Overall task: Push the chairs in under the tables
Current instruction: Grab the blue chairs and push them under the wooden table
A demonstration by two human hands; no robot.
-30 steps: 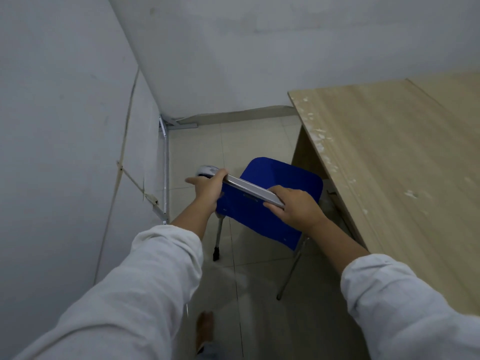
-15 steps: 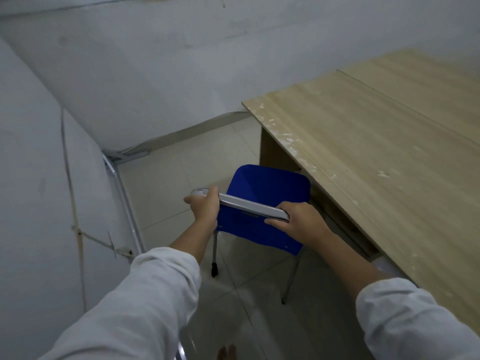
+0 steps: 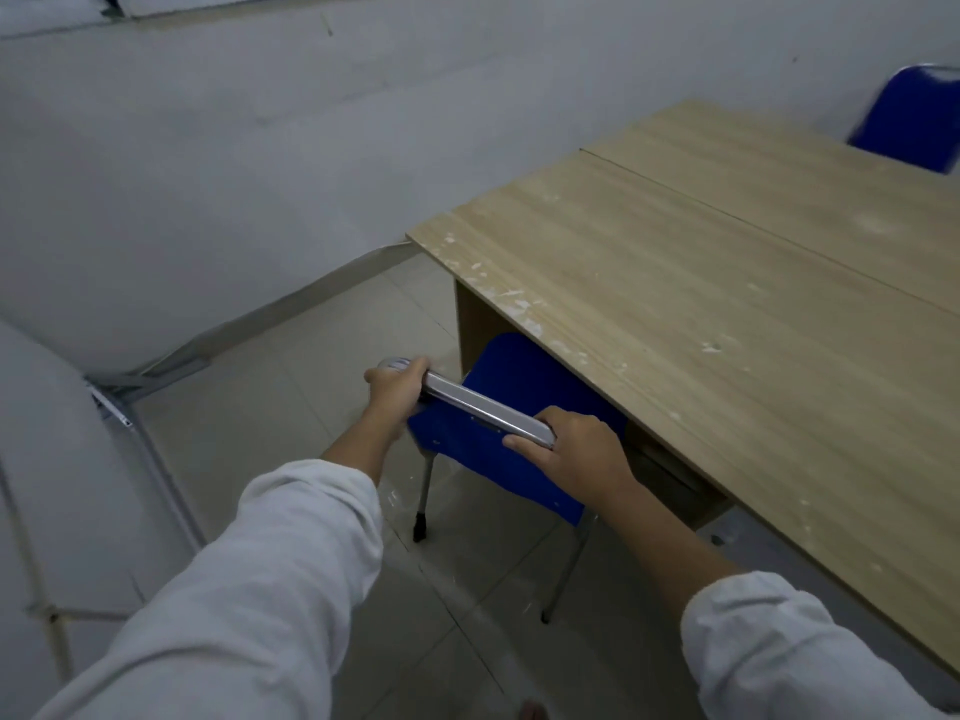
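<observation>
A blue chair (image 3: 511, 392) with thin metal legs stands at the near left corner of a light wooden table (image 3: 727, 324). The front of its seat is tucked under the tabletop's edge. My left hand (image 3: 397, 389) grips the left end of the chair's silver top rail (image 3: 483, 407). My right hand (image 3: 576, 452) grips the rail's right end. Both arms wear white sleeves. The chair's far legs are hidden under the table.
A second wooden table (image 3: 810, 163) butts against the first at the back. Another blue chair (image 3: 914, 124) stands at the far right by the wall. White walls close in at the left and back, with pale tiled floor (image 3: 291, 387) between them and the table.
The chair has slid toward the table, and its seat front is now beneath the tabletop edge. My view has swung right, showing the second table and the far chair.
</observation>
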